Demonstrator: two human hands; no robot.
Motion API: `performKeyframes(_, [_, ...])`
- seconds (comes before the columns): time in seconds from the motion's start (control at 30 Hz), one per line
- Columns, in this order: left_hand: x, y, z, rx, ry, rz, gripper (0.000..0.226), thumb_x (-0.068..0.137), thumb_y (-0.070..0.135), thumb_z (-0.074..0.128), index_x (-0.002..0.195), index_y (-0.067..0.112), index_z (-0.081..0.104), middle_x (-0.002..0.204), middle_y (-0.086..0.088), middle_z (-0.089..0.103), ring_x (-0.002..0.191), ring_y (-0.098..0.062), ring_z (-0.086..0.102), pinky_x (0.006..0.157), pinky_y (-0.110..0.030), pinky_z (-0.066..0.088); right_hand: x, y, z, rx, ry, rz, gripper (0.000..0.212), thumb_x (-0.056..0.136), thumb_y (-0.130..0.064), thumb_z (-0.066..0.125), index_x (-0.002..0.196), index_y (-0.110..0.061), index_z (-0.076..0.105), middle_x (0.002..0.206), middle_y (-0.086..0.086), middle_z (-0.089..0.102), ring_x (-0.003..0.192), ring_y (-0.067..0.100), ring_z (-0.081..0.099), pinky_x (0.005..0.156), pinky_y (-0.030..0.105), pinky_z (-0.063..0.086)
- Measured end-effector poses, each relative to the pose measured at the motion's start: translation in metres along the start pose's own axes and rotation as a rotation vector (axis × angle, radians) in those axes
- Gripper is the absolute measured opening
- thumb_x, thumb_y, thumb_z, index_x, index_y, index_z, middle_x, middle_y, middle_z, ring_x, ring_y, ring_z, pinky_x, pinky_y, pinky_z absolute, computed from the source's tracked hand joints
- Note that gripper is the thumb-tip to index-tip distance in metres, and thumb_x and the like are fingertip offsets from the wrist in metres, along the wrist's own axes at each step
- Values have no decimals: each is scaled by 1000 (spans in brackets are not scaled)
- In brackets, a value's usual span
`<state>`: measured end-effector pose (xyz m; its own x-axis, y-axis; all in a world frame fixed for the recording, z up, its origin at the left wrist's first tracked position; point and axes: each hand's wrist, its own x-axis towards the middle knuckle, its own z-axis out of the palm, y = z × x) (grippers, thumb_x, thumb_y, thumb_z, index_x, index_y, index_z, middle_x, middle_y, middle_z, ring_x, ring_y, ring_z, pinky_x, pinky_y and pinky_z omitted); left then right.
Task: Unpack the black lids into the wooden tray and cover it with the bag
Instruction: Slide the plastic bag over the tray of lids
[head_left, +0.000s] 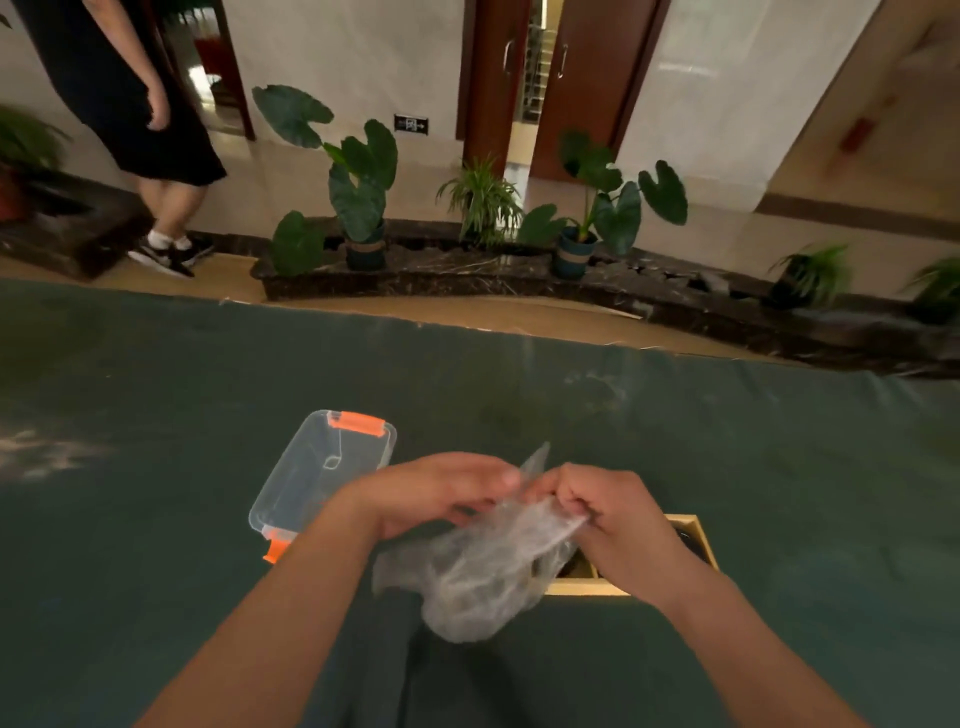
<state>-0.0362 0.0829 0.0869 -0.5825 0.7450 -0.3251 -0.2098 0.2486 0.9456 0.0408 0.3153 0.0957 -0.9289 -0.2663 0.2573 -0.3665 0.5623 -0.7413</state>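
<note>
A crumpled clear plastic bag (488, 566) hangs between both hands just above the table. My left hand (431, 493) pinches its top edge from the left, and my right hand (608, 514) grips the same edge from the right. Behind and under the bag lies a light wooden tray (696, 540), mostly hidden by the bag and my right hand. Dark shapes show inside the tray near its right wall (688, 538); they may be the black lids, too hidden to tell. The bag's contents cannot be made out.
A clear plastic box with orange latches (322, 473) lies to the left of my hands on the dark green tablecloth (156, 467). Beyond the table's far edge stand potted plants (363, 208), and a person in black (150, 130) walks at the far left.
</note>
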Motion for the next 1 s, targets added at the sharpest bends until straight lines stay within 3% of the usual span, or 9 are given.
performKeyframes(0.1, [18, 13, 20, -50, -38, 59, 44, 93, 48, 69, 114, 9, 70, 105, -3, 73, 98, -21, 68, 95, -41, 52, -1, -2, -3, -60, 28, -116, 49, 82, 4, 55, 71, -35, 28, 65, 1, 50, 58, 14, 39, 50, 32, 34])
performKeyframes(0.2, [25, 11, 33, -131, 41, 141, 31, 93, 42, 71, 101, 12, 75, 91, -1, 73, 84, -16, 68, 83, -33, 54, -8, 2, -11, -54, 59, -116, 51, 79, 9, 58, 69, -35, 32, 71, -2, 62, 61, 11, 50, 51, 33, 40])
performKeyframes(0.4, [38, 12, 25, -218, 762, 135, 41, 102, 14, 57, 66, 13, 76, 58, -6, 69, 56, -20, 60, 62, -33, 47, -44, 3, -38, -173, 355, -20, 38, 88, -30, 64, 71, -60, 47, 104, -30, 72, 88, 1, 72, 67, 11, 53])
performKeyframes(0.6, [37, 21, 15, -249, 1086, 36, 32, 105, 16, 50, 84, 2, 70, 57, -7, 59, 43, -12, 53, 36, -18, 42, -72, 17, -41, -204, 569, -15, 58, 95, -14, 72, 65, -46, 35, 80, -6, 71, 57, 12, 63, 49, 12, 43])
performKeyframes(0.73, [24, 20, 1, -455, 1254, 8, 21, 104, 7, 47, 97, 2, 66, 66, -9, 54, 49, -17, 48, 30, -15, 38, -77, 20, -58, -89, 886, 273, 49, 95, -6, 70, 66, -27, 37, 88, -21, 73, 73, 5, 69, 59, 19, 49])
performKeyframes(0.8, [26, 19, 8, -519, 1287, -2, 21, 103, 6, 48, 91, 4, 65, 64, -8, 53, 39, -14, 51, 28, -15, 35, -79, 10, -44, 35, 775, 256, 38, 91, -14, 76, 72, -33, 49, 85, -19, 73, 74, 7, 69, 64, 22, 51])
performKeyframes(0.87, [36, 15, 20, -616, 1285, -17, 23, 101, 4, 48, 82, 7, 60, 63, -7, 53, 26, -5, 48, 27, -15, 34, -75, -9, -14, 48, 398, 174, 22, 81, -39, 80, 94, -40, 62, 98, -23, 73, 88, 0, 68, 74, 14, 50])
performKeyframes(0.93, [49, 7, 33, -830, 1226, -29, 25, 100, 2, 47, 78, 8, 58, 67, -8, 54, 28, -6, 50, 30, -15, 38, -62, -14, 15, -118, 97, 172, 67, 70, -66, 76, 129, -44, 54, 127, -33, 56, 117, -9, 51, 99, 15, 41])
performKeyframes(1.0, [60, -4, 43, -967, 1147, -52, 19, 99, -1, 46, 88, 5, 61, 74, -10, 59, 44, -14, 59, 45, -22, 50, -44, -9, 35, -314, 90, 162, 77, 72, -67, 74, 138, -35, 51, 129, -25, 51, 121, -3, 43, 110, 24, 31])
